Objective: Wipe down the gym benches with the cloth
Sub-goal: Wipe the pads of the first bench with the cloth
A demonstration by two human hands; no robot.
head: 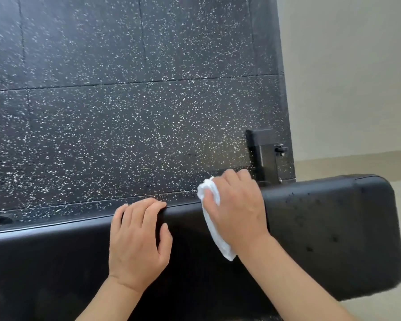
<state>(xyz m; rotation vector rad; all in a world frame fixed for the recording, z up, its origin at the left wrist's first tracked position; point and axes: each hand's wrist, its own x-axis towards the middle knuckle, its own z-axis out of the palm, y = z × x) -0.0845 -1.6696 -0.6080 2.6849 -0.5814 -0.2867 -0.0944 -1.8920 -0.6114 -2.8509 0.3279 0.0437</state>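
Observation:
A black padded gym bench [333, 228] runs across the lower part of the head view, with dark wet spots on its right end. My right hand [239, 205] grips a white cloth [212, 225] and presses it on the bench's top near the far edge. The cloth's tail hangs out below my palm. My left hand [137, 239] lies flat on the bench to the left of the cloth, its fingertips curled over the far edge.
Black rubber floor tiles with white flecks [125, 112] spread beyond the bench. A black metal bench leg with a knob [264, 154] stands behind my right hand. A beige wall and floor [357, 89] fill the right side.

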